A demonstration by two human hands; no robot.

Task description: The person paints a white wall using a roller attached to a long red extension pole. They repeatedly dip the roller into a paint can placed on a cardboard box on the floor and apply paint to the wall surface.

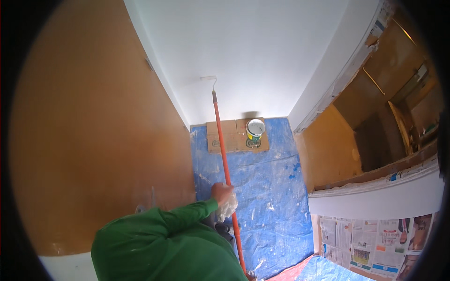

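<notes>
Left hand (222, 192) clasped round the orange pole (224, 161), green-sleeved forearm (191, 213) stretched forward; right hand's grasp impossible to tell.

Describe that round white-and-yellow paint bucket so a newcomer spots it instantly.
At the far end of the blue plastic floor sheet, by the white wall, lies flat brown cardboard. The bucket stands on its right side: round and open-topped, unlike the long, thin orange pole to its left.
</notes>
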